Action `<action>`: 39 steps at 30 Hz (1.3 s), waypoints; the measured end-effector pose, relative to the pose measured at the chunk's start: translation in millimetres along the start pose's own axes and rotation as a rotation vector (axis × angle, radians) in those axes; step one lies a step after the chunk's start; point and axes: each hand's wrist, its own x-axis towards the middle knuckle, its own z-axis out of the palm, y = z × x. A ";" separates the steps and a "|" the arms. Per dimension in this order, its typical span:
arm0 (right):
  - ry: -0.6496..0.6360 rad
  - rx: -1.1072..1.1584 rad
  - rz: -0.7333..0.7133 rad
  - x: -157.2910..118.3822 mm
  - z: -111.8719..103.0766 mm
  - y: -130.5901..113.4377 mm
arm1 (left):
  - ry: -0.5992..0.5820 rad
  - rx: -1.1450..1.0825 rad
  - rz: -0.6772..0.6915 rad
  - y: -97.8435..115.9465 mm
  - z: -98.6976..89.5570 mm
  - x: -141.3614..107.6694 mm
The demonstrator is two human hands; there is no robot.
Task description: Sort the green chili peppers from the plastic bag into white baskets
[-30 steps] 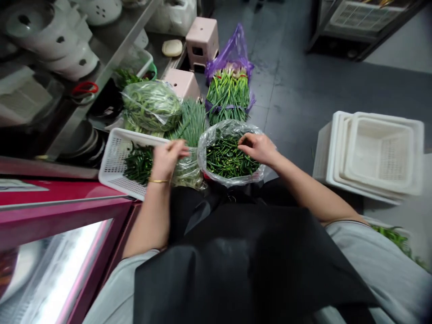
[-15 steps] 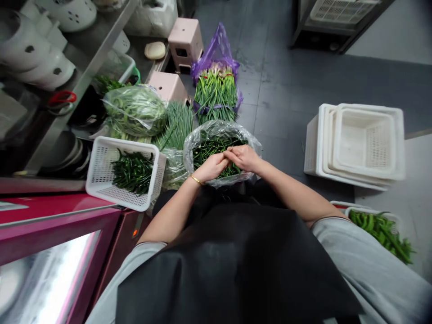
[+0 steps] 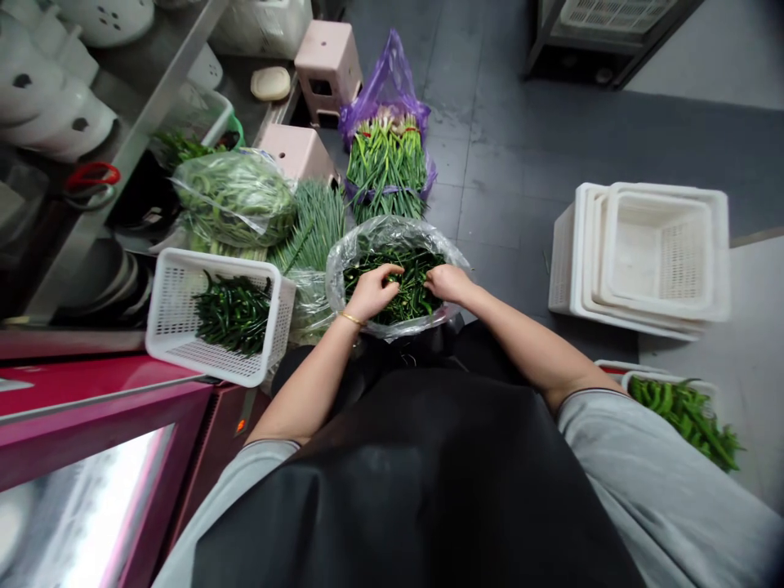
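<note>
A clear plastic bag (image 3: 336, 273) full of thin dark green chilies (image 3: 407, 309) stands open in front of me. My left hand (image 3: 371, 291), with a gold bracelet at the wrist, is over the left part of the chilies. Its thumb and fingers are apart and nothing shows between them. My right hand (image 3: 452, 284) is at the right side of the bag's mouth, fingers closed and pointing down at the chilies. What its fingertips hold, if anything, is hidden. To the left, a white perforated basket (image 3: 168, 327) holds a heap of picked-looking green chilies (image 3: 236, 314).
Beyond the bag lie green stalks (image 3: 389, 163) in a purple bag (image 3: 392, 69). Bagged greens (image 3: 236, 196) and pink stools (image 3: 327, 61) are at the left. Stacked white baskets (image 3: 576, 261) stand on the right, with larger green peppers (image 3: 686, 416) nearer me. A red-framed cabinet (image 3: 98, 416) is at lower left.
My hands were together over the middle of the bag. Now they are apart, the left one further left with its fingers spread. The whole view has shifted slightly.
</note>
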 end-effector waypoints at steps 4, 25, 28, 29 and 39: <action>0.036 0.252 -0.204 -6.2 -34.4 -4.0 | -0.056 0.204 0.201 1.7 15.0 15.3; 0.194 0.426 -0.497 -11.3 -18.7 -0.2 | -0.195 -0.438 -0.173 13.9 -16.9 -11.9; 0.327 0.453 -0.426 -5.9 -33.8 -17.2 | -0.164 -0.234 -0.115 18.4 1.2 2.7; 0.380 0.395 -0.398 -5.6 -36.1 -20.9 | -0.142 -0.196 -0.113 18.4 4.3 5.9; -0.090 -0.164 -0.150 -15.9 14.0 -15.3 | 0.023 -0.426 -0.301 5.5 -30.0 -16.3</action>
